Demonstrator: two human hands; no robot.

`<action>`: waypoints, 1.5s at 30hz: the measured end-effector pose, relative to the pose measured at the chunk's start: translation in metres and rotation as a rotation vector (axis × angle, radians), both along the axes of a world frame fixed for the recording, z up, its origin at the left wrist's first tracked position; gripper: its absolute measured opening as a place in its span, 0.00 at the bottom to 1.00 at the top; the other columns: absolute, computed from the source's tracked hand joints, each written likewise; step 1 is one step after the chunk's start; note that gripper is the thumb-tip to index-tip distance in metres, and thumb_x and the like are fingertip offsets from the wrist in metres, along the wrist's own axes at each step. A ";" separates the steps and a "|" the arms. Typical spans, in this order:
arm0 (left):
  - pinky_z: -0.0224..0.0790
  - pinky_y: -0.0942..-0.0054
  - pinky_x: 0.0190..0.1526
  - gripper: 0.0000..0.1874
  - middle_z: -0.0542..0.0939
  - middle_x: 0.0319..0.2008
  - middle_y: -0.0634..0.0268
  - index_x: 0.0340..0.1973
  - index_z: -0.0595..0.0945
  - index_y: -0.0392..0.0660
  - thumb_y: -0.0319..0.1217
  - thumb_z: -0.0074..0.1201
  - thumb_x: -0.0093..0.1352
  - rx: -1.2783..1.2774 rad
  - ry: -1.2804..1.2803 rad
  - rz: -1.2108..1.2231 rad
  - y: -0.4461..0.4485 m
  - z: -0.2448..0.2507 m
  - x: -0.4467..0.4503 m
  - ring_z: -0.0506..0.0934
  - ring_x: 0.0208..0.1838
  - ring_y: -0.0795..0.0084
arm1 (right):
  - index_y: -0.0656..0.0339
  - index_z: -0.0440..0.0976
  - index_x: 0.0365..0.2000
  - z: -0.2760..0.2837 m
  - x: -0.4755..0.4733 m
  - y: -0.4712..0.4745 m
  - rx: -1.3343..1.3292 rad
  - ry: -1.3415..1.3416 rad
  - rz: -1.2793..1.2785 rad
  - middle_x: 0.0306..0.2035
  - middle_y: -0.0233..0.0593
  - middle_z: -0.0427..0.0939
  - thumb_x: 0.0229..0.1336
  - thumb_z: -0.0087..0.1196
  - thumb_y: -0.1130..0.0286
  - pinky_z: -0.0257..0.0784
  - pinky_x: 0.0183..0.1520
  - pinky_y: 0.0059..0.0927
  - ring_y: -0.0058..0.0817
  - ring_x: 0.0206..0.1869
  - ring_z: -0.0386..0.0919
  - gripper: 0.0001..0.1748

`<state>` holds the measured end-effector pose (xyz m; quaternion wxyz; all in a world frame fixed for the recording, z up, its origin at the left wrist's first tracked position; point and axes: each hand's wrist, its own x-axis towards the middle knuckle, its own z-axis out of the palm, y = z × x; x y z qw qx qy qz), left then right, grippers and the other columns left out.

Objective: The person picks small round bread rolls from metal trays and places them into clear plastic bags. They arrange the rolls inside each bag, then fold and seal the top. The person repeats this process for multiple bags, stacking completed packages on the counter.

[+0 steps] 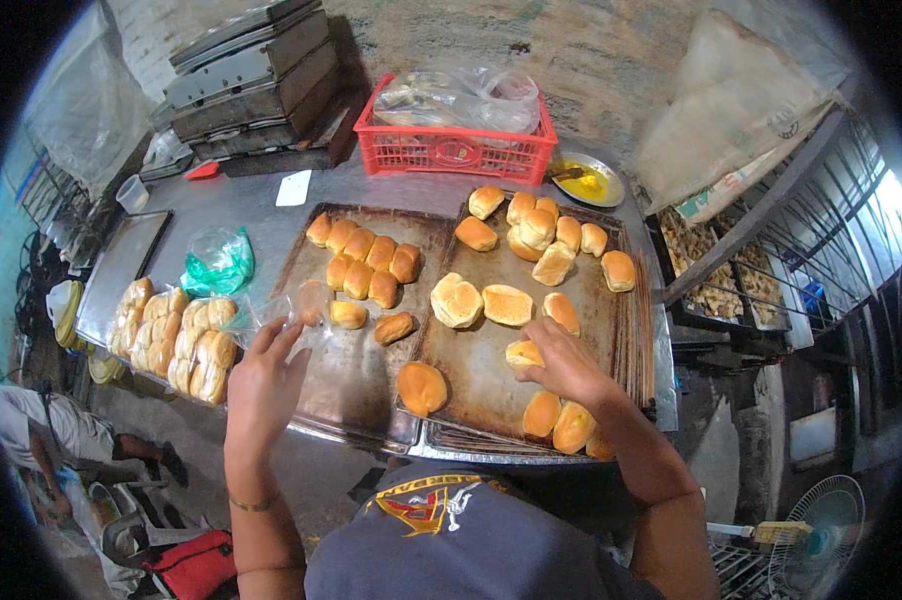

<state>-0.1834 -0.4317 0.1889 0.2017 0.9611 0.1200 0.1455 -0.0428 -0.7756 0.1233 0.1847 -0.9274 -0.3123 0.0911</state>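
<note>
My left hand (263, 382) has its fingertips on a clear plastic bag (274, 309) at the left tray's edge. A roll (313, 300) shows through the plastic; whether it lies inside is hard to tell. My right hand (571, 364) grips a bread roll (523, 354) over the right baking tray (481, 375). Another roll (562, 311) lies just beyond those fingers, and a pale-sided roll (507, 304) sits to their upper left. On the left baking tray (338, 375) is a joined block of golden rolls (359, 247), with two loose rolls nearer me.
Bagged rolls (173, 337) and a green plastic bag (218, 262) occupy the table's left. Behind the trays stand a red plastic crate (454, 154) and a metal plate of yellow spread (587, 180). Stacked metal pans (256, 90) rise back left. A person (53, 427) is at lower left.
</note>
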 end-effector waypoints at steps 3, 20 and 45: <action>0.73 0.68 0.40 0.17 0.76 0.54 0.51 0.51 0.79 0.40 0.27 0.56 0.66 0.055 -0.057 -0.041 0.011 -0.009 -0.005 0.79 0.36 0.59 | 0.61 0.67 0.49 -0.001 0.009 -0.005 0.064 -0.227 -0.133 0.47 0.53 0.71 0.49 0.65 0.60 0.67 0.52 0.44 0.50 0.50 0.71 0.30; 0.73 0.64 0.48 0.17 0.76 0.55 0.54 0.50 0.80 0.42 0.29 0.55 0.65 0.047 -0.031 0.078 0.008 0.008 -0.022 0.80 0.47 0.53 | 0.50 0.62 0.63 0.013 0.005 -0.034 0.354 -0.042 0.110 0.52 0.44 0.71 0.51 0.60 0.72 0.66 0.59 0.36 0.39 0.55 0.72 0.38; 0.73 0.63 0.44 0.17 0.77 0.52 0.53 0.50 0.79 0.42 0.31 0.55 0.67 0.129 -0.106 0.168 0.004 0.002 -0.050 0.81 0.39 0.55 | 0.45 0.57 0.64 -0.025 0.070 0.007 0.403 -0.200 0.444 0.58 0.48 0.64 0.45 0.61 0.77 0.66 0.60 0.43 0.49 0.58 0.67 0.45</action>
